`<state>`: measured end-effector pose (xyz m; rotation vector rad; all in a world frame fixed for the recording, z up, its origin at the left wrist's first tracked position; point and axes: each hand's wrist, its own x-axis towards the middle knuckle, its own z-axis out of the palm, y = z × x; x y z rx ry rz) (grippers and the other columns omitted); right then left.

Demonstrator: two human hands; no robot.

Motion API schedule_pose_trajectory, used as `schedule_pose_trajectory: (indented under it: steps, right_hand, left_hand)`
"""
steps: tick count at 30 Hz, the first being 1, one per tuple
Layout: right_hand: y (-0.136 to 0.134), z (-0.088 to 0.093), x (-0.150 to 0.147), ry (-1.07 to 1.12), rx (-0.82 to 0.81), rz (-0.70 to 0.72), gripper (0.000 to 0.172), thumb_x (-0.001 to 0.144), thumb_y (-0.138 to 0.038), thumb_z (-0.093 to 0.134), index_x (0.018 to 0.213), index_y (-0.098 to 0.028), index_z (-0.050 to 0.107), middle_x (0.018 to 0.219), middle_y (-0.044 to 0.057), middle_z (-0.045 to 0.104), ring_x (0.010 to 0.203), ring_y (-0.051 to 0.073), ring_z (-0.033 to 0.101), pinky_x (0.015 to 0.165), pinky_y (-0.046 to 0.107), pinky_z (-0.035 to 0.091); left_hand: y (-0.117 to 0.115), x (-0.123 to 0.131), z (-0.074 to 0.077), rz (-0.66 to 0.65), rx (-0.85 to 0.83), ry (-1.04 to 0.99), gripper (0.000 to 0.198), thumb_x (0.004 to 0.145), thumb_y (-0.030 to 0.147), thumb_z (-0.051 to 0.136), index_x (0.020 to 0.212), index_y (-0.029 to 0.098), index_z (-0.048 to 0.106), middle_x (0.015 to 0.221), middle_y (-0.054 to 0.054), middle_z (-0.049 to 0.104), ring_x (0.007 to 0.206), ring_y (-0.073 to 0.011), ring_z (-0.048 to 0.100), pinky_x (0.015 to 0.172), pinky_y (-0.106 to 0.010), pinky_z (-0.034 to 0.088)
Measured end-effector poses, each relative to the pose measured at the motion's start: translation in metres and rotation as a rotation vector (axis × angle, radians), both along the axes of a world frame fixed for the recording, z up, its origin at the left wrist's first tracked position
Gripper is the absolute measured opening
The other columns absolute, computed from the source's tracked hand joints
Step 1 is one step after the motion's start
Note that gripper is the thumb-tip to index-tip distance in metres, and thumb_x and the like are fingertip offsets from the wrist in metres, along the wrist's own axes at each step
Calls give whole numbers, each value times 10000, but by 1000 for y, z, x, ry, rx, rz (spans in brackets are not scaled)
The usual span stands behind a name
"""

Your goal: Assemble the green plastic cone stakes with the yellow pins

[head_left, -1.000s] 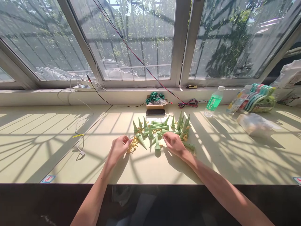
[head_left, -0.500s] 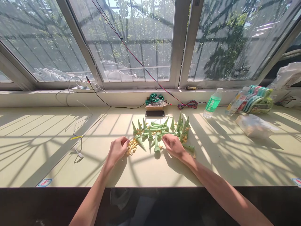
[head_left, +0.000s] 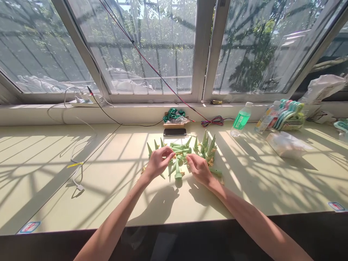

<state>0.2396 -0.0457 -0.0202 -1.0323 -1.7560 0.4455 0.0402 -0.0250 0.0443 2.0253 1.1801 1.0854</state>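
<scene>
My left hand [head_left: 159, 162] is raised over the left part of a group of green plant-watering spikes [head_left: 178, 170]. Its thumb and forefinger are pinched on what looks like a small yellow valve, mostly covered by the fingertips. Just across from it, my right hand [head_left: 199, 168] is closed at the right of the middle spikes; whatever its fingertips grip is too small and covered to make out. Some spikes stand point up, others lie flat. Behind my left hand, a pile of small yellow valves [head_left: 143, 169] is mostly hidden.
A black phone [head_left: 174, 132] lies before a small box of green material [head_left: 174, 116]. Toward the right stand a green-labelled bottle [head_left: 241, 119], a plastic-wrapped packet [head_left: 288, 145] and colourful hangers [head_left: 289, 115]. A white cable [head_left: 78, 181] lies at left. Windows rise behind the table.
My left hand has moved right and up from the yellow valve pile toward my right hand. My right hand stays nearly in place, and the view has shifted slightly.
</scene>
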Motion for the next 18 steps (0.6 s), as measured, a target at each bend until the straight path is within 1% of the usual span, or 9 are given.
schedule_pose_trajectory:
  steps: [2, 6, 10, 13, 18]
  right_hand:
    - [1, 1, 1, 36, -18, -10, 291, 1027, -371, 404, 969, -186, 621, 758, 28, 620, 624, 159, 554, 591, 284, 430]
    - [2, 1, 3, 78, -38, -21, 300, 1025, -392, 411, 1057, -176, 617, 804, 42, 652, 643, 163, 591, 600, 285, 450]
    - [0, 2, 2, 92, -59, -1, 310, 1023, -399, 417, 1083, -168, 615, 846, 60, 677, 683, 172, 623, 593, 284, 465]
    - [-3, 3, 1, 76, -78, 8, 319, 1026, -401, 408, 1088, -170, 619, 862, 66, 688, 710, 177, 639, 592, 282, 477]
    - [-5, 3, 0, 74, -69, 46, 304, 1024, -387, 427, 1119, -176, 624, 957, 87, 707, 791, 190, 665, 609, 278, 503]
  left_hand:
    - [3, 11, -3, -62, 13, -43, 260, 883, 397, 609, 771, 163, 604, 672, -18, 605, 598, -125, 534, 505, -205, 418]
    - [5, 22, -13, -80, 4, -74, 235, 899, 382, 606, 801, 168, 592, 685, -9, 586, 598, -117, 527, 512, -204, 420]
    - [2, 22, -24, -114, -50, -122, 210, 908, 368, 608, 846, 168, 601, 759, -31, 632, 664, -134, 582, 560, -216, 479]
    - [-1, 21, -29, -126, -72, -161, 203, 902, 353, 626, 848, 158, 613, 780, -42, 643, 708, -144, 605, 603, -225, 513]
    - [-4, 23, -34, -144, -89, -221, 194, 899, 342, 640, 851, 155, 630, 777, -36, 648, 700, -136, 612, 587, -211, 504]
